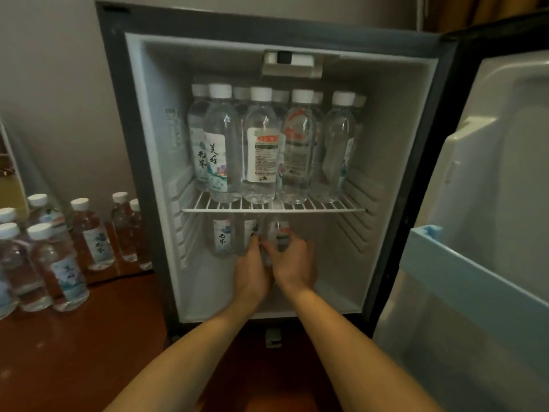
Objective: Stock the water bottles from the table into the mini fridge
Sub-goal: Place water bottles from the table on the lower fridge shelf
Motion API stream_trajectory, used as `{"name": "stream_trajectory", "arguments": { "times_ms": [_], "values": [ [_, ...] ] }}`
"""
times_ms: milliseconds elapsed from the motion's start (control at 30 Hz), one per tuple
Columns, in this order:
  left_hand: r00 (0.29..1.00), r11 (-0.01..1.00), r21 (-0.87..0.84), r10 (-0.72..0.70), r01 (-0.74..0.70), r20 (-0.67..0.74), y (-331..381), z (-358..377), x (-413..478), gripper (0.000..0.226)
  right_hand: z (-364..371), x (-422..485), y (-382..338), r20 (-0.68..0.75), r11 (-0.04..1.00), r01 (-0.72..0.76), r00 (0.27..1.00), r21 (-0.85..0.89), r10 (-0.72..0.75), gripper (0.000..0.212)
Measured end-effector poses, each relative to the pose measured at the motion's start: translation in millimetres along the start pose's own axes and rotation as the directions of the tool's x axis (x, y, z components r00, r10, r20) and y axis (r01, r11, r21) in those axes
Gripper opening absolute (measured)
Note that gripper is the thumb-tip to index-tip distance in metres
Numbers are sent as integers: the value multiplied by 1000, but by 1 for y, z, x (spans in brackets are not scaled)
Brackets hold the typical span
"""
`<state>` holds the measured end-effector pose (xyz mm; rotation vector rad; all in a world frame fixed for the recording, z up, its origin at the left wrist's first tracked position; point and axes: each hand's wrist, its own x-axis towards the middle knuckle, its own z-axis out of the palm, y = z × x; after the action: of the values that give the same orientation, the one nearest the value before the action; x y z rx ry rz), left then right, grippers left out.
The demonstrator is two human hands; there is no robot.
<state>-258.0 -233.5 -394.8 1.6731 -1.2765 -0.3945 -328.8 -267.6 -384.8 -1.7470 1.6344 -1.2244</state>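
The mini fridge [148, 179] stands open in front of me. Its wire shelf [350, 208] carries several upright water bottles [260, 147] in two rows. Below the shelf stand three bottles. My left hand [252, 272] grips the middle bottle [249, 233] and my right hand [292, 263] grips the right bottle [277, 230]. A third bottle [222, 237] stands untouched just left of them. Several more water bottles [59, 263] wait on the brown table [74, 352] at the left.
The fridge door [490, 203] is swung open on the right, with a light blue door shelf [463, 275] jutting out. The right half of the lower compartment holds no bottles. A grey wall runs behind the table bottles.
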Motion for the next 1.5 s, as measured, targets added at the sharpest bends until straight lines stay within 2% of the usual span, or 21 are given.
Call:
{"name": "stream_trajectory", "arguments": {
  "times_ms": [67, 200, 333, 467, 600, 767, 1000, 1133, 1267, 1367, 1500],
  "values": [
    [999, 1000, -12, -10, 10, -39, -1, 4, 7, 26, 3, 6, 2, 13, 999, -9, 1000, -40, 10, 52],
    [997, 991, 131, 40, -30, -73, -10, 9, 21, 24, 9, 20, 7, 4, 999, 19, 1000, -40, -19, 50],
    [991, 994, 113, 27, -12, -129, -13, 12, 29, 20, 15, 34, 5, 44, 999, 4, 999, -51, -2, 45],
    [992, 988, 152, 10, 10, -128, -15, 12, 45, 16, 23, 42, 6, 30, 996, 12, 999, -87, -10, 43],
    [986, 987, 158, 59, -34, -158, -17, 11, 52, 11, 28, 48, 12, 41, 991, 9, 999, -131, -4, 38],
    [983, 980, 177, 114, -87, -146, -20, 8, 53, 10, 29, 48, 12, 92, 995, 11, 996, -103, -1, 36],
    [991, 974, 200, 117, -101, -66, -5, -19, 30, 16, 10, 18, -11, 137, 995, -97, 985, -39, 101, 27],
    [983, 965, 211, 173, -157, -58, 9, -50, -2, 19, -8, -13, -30, 141, 997, -72, 987, -22, 74, 26],
    [987, 953, 273, 149, -128, -57, 18, -84, -34, 21, -21, -45, -57, 125, 999, -33, 991, -42, 38, 27],
    [981, 942, 293, 186, -161, -58, 13, -114, -64, 21, -20, -73, -75, 142, 998, 63, 988, -2, -62, 26],
    [982, 911, 393, 168, -120, -89, 5, -162, -100, 14, -15, -117, -100, 139, 985, 170, 975, 39, -174, 21]
  ]
}}
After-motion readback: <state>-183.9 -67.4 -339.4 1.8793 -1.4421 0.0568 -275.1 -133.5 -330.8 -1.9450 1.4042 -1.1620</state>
